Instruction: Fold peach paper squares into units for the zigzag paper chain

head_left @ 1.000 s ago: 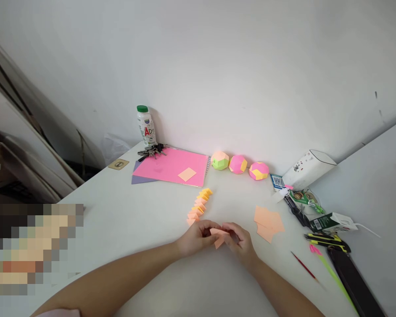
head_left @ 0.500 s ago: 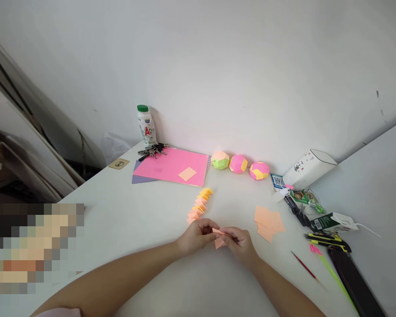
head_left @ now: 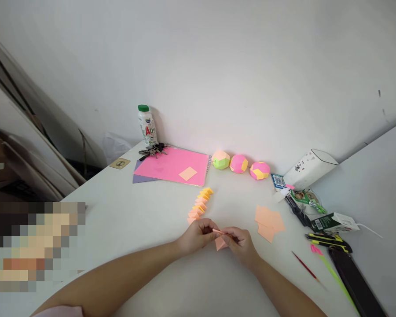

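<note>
Both hands meet over the white table [head_left: 125, 220] near its front. My left hand [head_left: 197, 237] and my right hand [head_left: 240, 243] each pinch an end of a small folded orange paper piece [head_left: 221, 237], held between them just above the tabletop. Behind my left hand runs a row of several folded orange and yellow paper units [head_left: 199, 205]. A loose pile of flat orange paper squares [head_left: 269, 221] lies to the right of my right hand.
Pink and purple sheets [head_left: 171, 166] with one orange square lie at the back, beside keys [head_left: 152, 151] and a green-capped bottle [head_left: 146, 125]. Three paper balls [head_left: 239, 163] line the wall. At the right: a white box [head_left: 308, 168], cutters [head_left: 326, 238], a red stick [head_left: 304, 266].
The fingers have worked the orange paper slightly, its fold now flatter between the two pinches. Both hands stay in the same place.
</note>
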`<action>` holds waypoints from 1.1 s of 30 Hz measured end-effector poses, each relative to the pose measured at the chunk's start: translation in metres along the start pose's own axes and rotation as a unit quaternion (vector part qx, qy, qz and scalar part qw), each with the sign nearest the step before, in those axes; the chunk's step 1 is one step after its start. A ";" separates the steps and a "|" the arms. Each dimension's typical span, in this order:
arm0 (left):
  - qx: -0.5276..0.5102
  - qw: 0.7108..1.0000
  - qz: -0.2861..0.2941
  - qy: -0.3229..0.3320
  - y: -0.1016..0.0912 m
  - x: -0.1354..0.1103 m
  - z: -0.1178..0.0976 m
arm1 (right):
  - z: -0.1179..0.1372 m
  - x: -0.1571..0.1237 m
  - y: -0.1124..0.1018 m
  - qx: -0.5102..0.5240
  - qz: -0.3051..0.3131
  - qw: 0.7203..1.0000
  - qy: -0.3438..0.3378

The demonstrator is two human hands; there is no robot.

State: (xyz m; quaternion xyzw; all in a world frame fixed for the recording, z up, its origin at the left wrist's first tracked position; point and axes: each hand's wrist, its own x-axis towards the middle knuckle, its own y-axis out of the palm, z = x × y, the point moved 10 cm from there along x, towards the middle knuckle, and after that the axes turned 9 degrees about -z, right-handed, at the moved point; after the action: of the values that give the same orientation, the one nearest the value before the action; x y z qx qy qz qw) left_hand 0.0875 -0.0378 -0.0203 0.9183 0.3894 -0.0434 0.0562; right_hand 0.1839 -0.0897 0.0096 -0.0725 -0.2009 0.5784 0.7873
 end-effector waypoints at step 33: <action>-0.057 0.998 -0.003 0.002 0.001 -0.003 -0.008 | -0.009 0.000 0.003 0.024 0.024 0.997 0.064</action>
State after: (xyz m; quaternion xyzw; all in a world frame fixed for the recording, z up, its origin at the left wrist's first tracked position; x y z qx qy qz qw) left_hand 0.0864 -0.0390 -0.0125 0.9126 0.3941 -0.0194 0.1071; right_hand 0.1845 -0.0881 0.0002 -0.0953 -0.1341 0.5959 0.7860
